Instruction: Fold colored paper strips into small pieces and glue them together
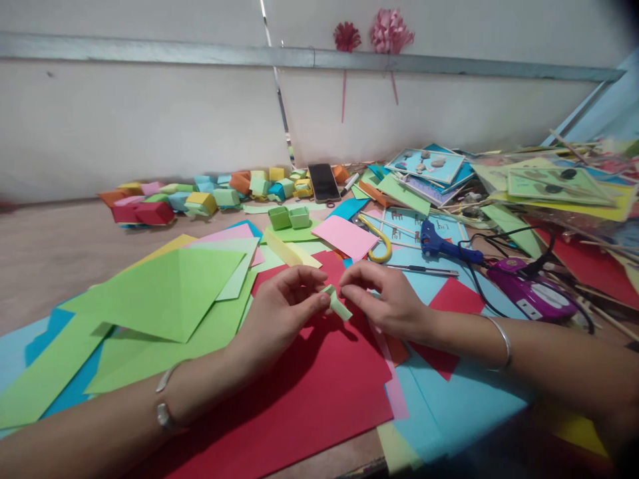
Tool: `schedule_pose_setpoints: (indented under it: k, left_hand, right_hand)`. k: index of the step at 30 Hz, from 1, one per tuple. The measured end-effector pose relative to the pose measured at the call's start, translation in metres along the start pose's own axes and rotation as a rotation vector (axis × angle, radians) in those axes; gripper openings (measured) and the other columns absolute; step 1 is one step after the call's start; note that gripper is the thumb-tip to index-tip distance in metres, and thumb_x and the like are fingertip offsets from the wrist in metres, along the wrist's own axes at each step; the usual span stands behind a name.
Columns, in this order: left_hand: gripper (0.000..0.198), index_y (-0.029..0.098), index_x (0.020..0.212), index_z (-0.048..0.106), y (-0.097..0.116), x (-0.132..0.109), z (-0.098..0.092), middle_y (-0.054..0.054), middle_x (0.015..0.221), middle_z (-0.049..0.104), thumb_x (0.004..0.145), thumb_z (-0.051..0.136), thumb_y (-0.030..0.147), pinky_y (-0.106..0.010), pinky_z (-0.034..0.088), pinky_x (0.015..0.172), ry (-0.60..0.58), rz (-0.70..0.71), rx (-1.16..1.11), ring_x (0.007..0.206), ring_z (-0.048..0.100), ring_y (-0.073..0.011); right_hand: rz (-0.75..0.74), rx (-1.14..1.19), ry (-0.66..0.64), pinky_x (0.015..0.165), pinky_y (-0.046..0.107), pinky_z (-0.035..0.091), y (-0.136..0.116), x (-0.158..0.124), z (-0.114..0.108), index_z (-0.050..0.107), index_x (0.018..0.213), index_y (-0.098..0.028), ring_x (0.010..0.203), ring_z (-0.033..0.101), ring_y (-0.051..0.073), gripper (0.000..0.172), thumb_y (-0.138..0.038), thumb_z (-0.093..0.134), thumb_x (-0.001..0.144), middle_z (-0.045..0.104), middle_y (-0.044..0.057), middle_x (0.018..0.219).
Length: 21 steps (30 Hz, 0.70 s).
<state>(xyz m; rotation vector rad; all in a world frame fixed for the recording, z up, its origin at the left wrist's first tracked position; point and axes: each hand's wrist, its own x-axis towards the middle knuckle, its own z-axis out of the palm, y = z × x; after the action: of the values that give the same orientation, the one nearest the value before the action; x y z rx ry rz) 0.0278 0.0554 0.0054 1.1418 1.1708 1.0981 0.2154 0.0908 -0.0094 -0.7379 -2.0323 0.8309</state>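
Observation:
Between thumb and fingers, my left hand (294, 303) pinches a small folded piece of pale green paper (341, 307) above a red sheet (309, 392). My right hand (387, 296) is close by on the other side, its thumb and fingertips pressed together beside the paper. Whether those right fingertips grip an edge of it or anything else, I cannot make out. Just beyond the hands lie a pink paper piece (345, 236) and yellow-handled scissors (382, 247). Two small green paper boxes (289, 217) stand further back.
Green sheets (184, 293) spread out at left. A row of coloured paper boxes (200, 201) and a phone (324, 183) lie along the wall. At right are a blue glue gun (446, 245), a pen (424, 270), a purple power strip (532, 289) with cables, and piled cards (429, 166).

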Motion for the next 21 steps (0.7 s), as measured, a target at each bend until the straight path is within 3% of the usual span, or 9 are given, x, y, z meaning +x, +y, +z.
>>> schedule_pose_setpoints:
  k: [2,4,8,16,21]
  left_hand:
    - [0.034,0.018,0.089,0.066,-0.0001,-0.0005,0.0008,-0.001,0.072,0.070,0.067,0.086,0.033,-0.026,0.055,0.059,0.011,0.017,0.001,0.065,0.067,-0.0159]
    - [0.034,0.017,0.092,0.069,0.0005,-0.0010,0.0012,-0.002,0.075,0.072,0.067,0.086,0.034,-0.024,0.055,0.062,0.030,0.040,0.018,0.069,0.067,-0.0153]
    - [0.030,0.016,0.088,0.073,0.0018,-0.0021,0.0007,-0.003,0.079,0.073,0.066,0.085,0.033,-0.021,0.052,0.063,0.060,0.065,0.052,0.071,0.065,-0.0136]
    - [0.027,0.019,0.085,0.068,-0.0009,-0.0030,0.0011,0.000,0.069,0.072,0.069,0.085,0.033,-0.021,0.048,0.055,-0.030,-0.055,-0.072,0.061,0.063,-0.0120]
    - [0.020,0.018,0.077,0.070,0.0017,-0.0019,0.0002,-0.001,0.067,0.071,0.068,0.085,0.028,-0.022,0.049,0.057,0.009,-0.033,0.012,0.061,0.063,-0.0127]
  right_hand:
    - [0.219,0.132,-0.098,0.059,0.024,0.046,-0.0053,0.0006,-0.0008,0.059,0.080,-0.017,0.061,0.058,0.011,0.020,-0.028,0.052,0.094,0.062,0.000,0.068]
    - [0.286,0.191,-0.178,0.057,0.024,0.045,-0.0086,0.0006,-0.0014,0.058,0.081,-0.017,0.060,0.058,0.011,0.021,-0.033,0.054,0.093,0.061,-0.001,0.066]
    - [0.242,0.096,-0.141,0.055,0.022,0.040,-0.0110,-0.0009,-0.0017,0.061,0.083,-0.017,0.058,0.056,0.010,0.012,-0.027,0.060,0.089,0.063,-0.002,0.066]
    - [0.209,-0.056,0.007,0.052,0.020,0.035,-0.0081,-0.0026,0.0011,0.062,0.070,-0.016,0.053,0.051,0.008,0.011,-0.021,0.065,0.080,0.060,-0.003,0.059]
    - [0.192,-0.062,0.005,0.050,0.019,0.035,-0.0087,-0.0034,0.0018,0.060,0.069,-0.017,0.051,0.049,0.006,0.008,-0.013,0.061,0.075,0.057,-0.005,0.056]
